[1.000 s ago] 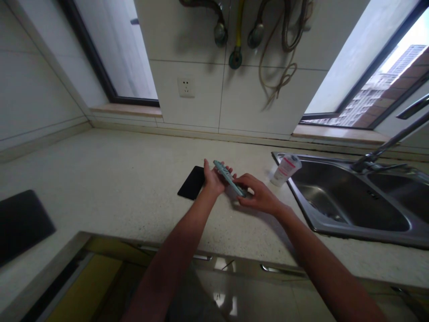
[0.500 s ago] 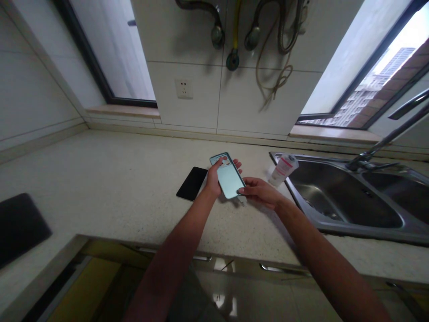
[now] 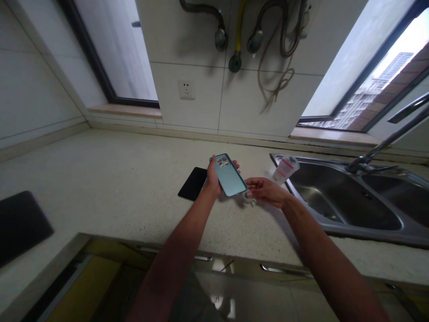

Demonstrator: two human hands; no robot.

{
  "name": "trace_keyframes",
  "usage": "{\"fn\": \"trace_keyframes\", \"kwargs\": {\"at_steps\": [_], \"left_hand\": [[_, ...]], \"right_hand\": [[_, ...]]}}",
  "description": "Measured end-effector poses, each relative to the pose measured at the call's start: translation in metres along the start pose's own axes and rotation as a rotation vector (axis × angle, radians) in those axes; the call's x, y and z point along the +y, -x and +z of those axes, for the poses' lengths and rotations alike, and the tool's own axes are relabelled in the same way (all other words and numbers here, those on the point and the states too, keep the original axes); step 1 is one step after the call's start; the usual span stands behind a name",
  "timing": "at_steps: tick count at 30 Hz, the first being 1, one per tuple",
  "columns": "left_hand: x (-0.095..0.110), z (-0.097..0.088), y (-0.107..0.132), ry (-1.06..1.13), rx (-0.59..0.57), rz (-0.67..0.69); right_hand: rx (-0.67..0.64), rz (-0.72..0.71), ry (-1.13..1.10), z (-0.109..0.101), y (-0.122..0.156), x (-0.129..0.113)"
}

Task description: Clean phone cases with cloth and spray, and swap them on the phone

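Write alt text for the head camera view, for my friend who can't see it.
A person's left hand holds a pale teal phone case with camera cutouts above a cream countertop, the right hand at its lower corner. A flat black rectangular object lies beside the left hand; a clear cup is by a steel sink.

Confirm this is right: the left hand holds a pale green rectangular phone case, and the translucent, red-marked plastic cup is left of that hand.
Wrong side: the head view shows the cup to the right of the left hand, which does hold the phone case.
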State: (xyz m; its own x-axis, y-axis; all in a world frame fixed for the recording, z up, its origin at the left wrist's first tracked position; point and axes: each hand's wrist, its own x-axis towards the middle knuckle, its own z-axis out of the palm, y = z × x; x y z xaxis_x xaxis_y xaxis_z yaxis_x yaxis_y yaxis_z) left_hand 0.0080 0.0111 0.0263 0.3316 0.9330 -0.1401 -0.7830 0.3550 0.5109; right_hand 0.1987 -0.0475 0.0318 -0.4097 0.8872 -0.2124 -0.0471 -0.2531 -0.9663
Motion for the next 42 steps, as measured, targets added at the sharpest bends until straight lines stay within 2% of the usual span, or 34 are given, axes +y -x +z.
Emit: {"fn": "trace_keyframes", "kwargs": {"at_steps": [3,7,8,10,13,17,23,27,30,34,38,42], "left_hand": [[0.002,-0.003,-0.002,-0.017,0.003,-0.025],[-0.001,-0.008,-0.005,-0.111,-0.035,-0.138],[-0.004,-0.008,-0.006,-0.135,-0.054,-0.178],[-0.011,-0.009,-0.008,-0.165,-0.101,-0.263],[-0.024,-0.007,-0.007,-0.153,-0.149,-0.355],[-0.039,0.001,-0.001,-0.135,-0.100,-0.363],[-0.043,0.000,0.001,-0.161,-0.007,-0.341],[-0.038,-0.003,-0.001,-0.153,-0.025,-0.307],[-0.032,-0.002,-0.002,-0.139,-0.024,-0.282],[-0.022,-0.001,-0.003,-0.194,0.007,-0.260],[-0.018,-0.002,-0.001,-0.232,-0.028,-0.273],[-0.018,-0.001,0.001,-0.219,-0.036,-0.277]], "right_hand": [[0.219,-0.128,0.032,-0.007,-0.003,0.001],[0.619,-0.512,0.140,-0.010,-0.011,0.007],[0.682,-0.596,0.210,-0.007,-0.013,0.009],[0.726,-0.712,0.393,0.001,-0.016,0.013],[0.691,-0.831,0.684,0.016,-0.019,0.020],[0.660,-0.904,0.912,0.026,-0.026,0.026],[0.513,-0.903,0.959,0.030,-0.029,0.027],[0.349,-0.909,0.943,0.036,-0.022,0.022],[0.189,-0.852,0.916,0.041,-0.016,0.020],[-0.068,-0.661,0.937,0.051,-0.006,0.020],[-0.167,-0.572,1.079,0.055,-0.001,0.016],[-0.210,-0.548,1.204,0.042,0.002,0.005]]}}
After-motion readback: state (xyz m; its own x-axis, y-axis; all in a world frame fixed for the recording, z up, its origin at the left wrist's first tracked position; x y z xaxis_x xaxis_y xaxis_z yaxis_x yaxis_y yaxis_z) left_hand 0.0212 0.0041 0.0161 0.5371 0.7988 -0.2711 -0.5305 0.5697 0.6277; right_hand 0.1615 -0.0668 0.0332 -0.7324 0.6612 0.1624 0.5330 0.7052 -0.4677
